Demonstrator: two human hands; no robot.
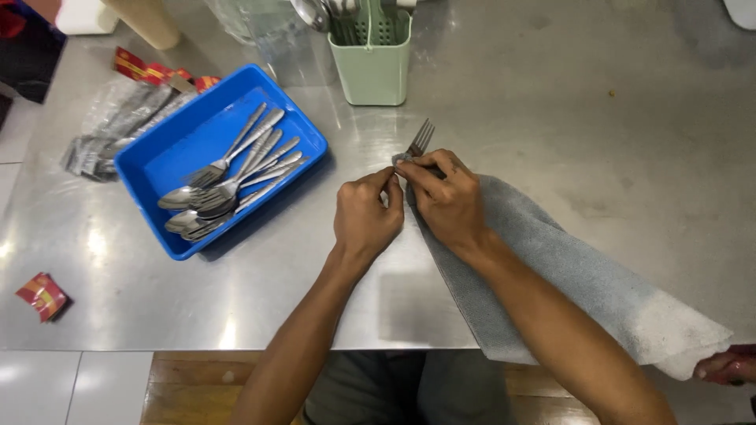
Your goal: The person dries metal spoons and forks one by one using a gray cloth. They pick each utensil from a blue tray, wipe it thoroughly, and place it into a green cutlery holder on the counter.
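1. The right hand [447,201] rests on the tabletop [551,94], its fingers [429,175] clenched around the handle of a fork [420,143] that is wrapped in one end of a grey cloth [567,267].
2. The fork lies near the middle of the tabletop, just below a green caddy [372,67]. Its tines stick out past the fingers and point away from the person; the handle is hidden under cloth and hand.
3. The left hand [364,216] sits just beside the right one. Its fingertips [387,179] pinch the cloth at the fork's neck, touching the right hand's fingers.
4. The cloth runs from the hands under the right forearm toward the near right edge, where its pale end hangs over the tabletop's rim.
5. To the left of the hands stands a blue tray [157,157], set at an angle. It holds a heap of spoons and forks [228,177], handles pointing up and right.
6. Behind the tray lies a clear plastic wrap [118,118] with more cutlery under it, and some red packets [153,71] beside that.
7. Another red packet [43,295] lies alone near the front left edge, well apart from the tray.
8. The caddy stands at the far edge and holds utensils upright.
9. At the lower right corner, part of another person's hand [724,366] shows near the cloth's end.
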